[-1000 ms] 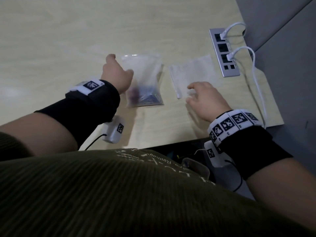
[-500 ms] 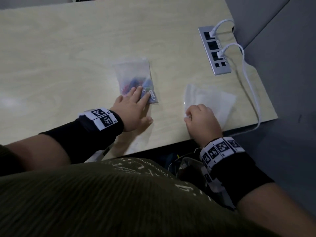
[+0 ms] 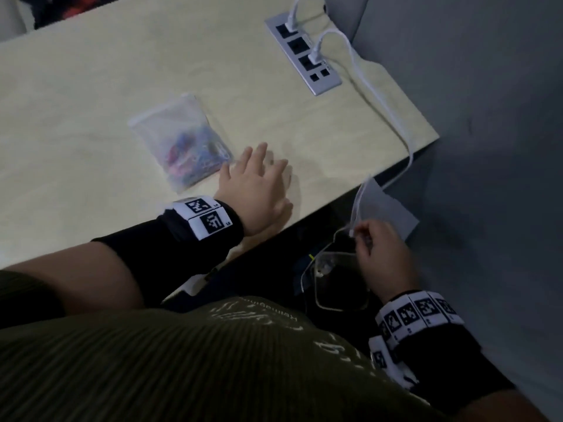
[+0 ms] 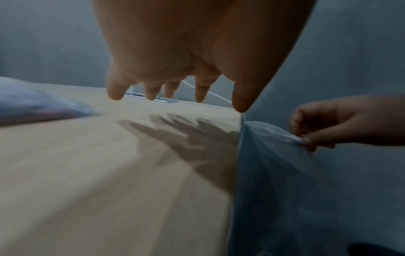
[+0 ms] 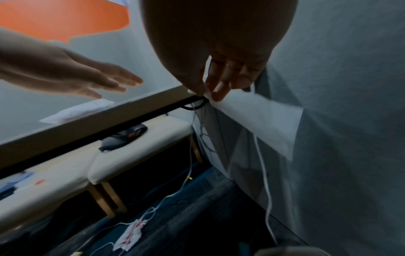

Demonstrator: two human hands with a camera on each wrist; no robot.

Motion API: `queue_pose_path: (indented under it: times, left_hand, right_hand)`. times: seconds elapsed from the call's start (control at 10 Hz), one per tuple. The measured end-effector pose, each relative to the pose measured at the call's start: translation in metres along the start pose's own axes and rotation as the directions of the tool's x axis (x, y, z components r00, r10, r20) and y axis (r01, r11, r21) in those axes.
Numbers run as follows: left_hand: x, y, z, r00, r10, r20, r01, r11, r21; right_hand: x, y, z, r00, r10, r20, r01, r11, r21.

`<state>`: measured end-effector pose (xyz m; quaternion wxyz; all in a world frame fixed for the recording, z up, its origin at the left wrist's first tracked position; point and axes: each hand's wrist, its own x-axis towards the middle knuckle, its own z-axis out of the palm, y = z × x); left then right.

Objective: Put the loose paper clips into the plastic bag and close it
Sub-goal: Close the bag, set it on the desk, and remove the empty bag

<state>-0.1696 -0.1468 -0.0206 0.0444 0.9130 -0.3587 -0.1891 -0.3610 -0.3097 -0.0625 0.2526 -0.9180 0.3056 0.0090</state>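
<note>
A small clear zip bag (image 3: 179, 147) with several coloured paper clips inside lies flat on the pale wooden table (image 3: 91, 86). Whether its white zip strip is sealed I cannot tell. My left hand (image 3: 268, 178) hovers just right of that bag, fingers straight and spread, holding nothing; the left wrist view shows its fingertips (image 4: 115, 94) above the tabletop. My right hand (image 3: 356, 236) is off the table's front right edge and pinches the corner of a second, empty clear bag (image 3: 380, 205), which hangs in the air. The pinch also shows in the right wrist view on the empty bag (image 5: 263, 117).
A silver power strip (image 3: 301, 53) is set into the table's far right, with two white cables (image 3: 380, 108) running over the right edge. A grey partition (image 3: 487, 117) stands to the right. Below the table edge are cables and a clear object (image 3: 335, 278).
My left hand has come off the bag of clips and moved to its right. My right hand has pulled the empty bag off the table's front edge and holds it in the air.
</note>
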Motion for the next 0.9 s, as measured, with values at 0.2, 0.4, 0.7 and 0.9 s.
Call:
queue_pose_path:
  times: [0.2,0.4,0.7,0.9]
  left_hand:
    - [-0.012,0.047,0.037,0.953,0.196,0.23,-0.235,0.959,0.158]
    - [-0.016,0.044,0.047,0.947,0.19,0.258,-0.265,0.917,0.299]
    - [-0.016,0.048,0.05,0.947,0.164,0.275,-0.255,0.905,0.34]
    - [-0.016,0.049,0.049,0.947,0.156,0.281,-0.254,0.899,0.358]
  right_hand:
    - [-0.039,0.063,0.018,0.959,0.279,0.053,-0.274,0.958,-0.084]
    - [-0.062,0.106,0.048,0.88,0.434,0.19,-0.402,0.897,-0.185]
    - [-0.049,0.108,0.061,0.709,0.457,0.537,-0.405,0.887,-0.221]
    - [-0.042,0.101,0.057,0.598,0.552,0.581,-0.49,0.826,-0.279]
